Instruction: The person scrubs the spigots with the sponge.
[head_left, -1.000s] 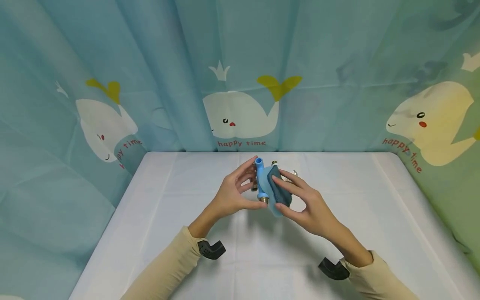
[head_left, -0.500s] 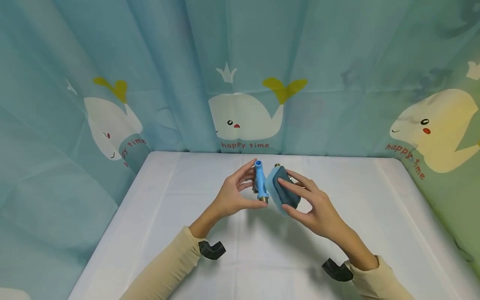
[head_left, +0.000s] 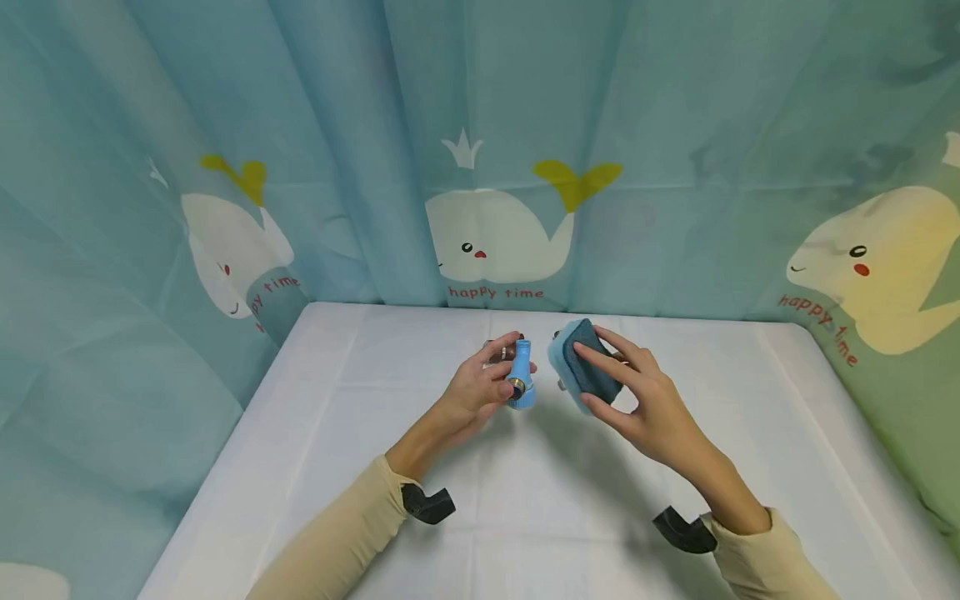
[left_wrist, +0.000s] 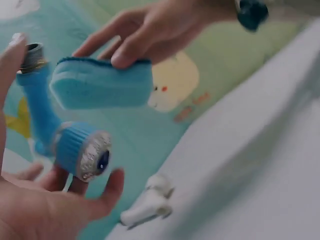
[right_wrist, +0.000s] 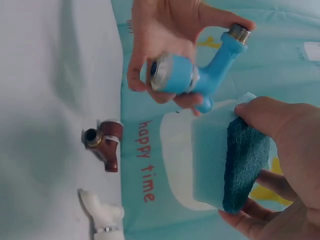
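Observation:
My left hand (head_left: pixel 467 398) holds a blue plastic faucet (head_left: pixel 522 357) above the table, its threaded metal end toward me in the head view. In the left wrist view the faucet's ribbed knob (left_wrist: pixel 82 150) has a silvery rim and a dark blue centre. My right hand (head_left: pixel 654 404) grips a sponge (right_wrist: pixel 210 155) between thumb and fingers. One side is light blue foam, the other a dark teal scouring pad (right_wrist: pixel 245 165). Faucet and sponge are apart, side by side.
A brown faucet (right_wrist: pixel 111 137) and a white faucet (right_wrist: pixel 102 212) lie on the white-covered table (head_left: pixel 360 367), toward its far edge. Behind the table hangs a blue-green curtain (head_left: pixel 337 150) with whale prints. A dark device (head_left: pixel 427 504) sits at each wrist.
The faucet has turned in my left hand, bringing its threaded end round toward me. The sponge has moved right, away from the faucet, and tilted. The head view has shifted slightly.

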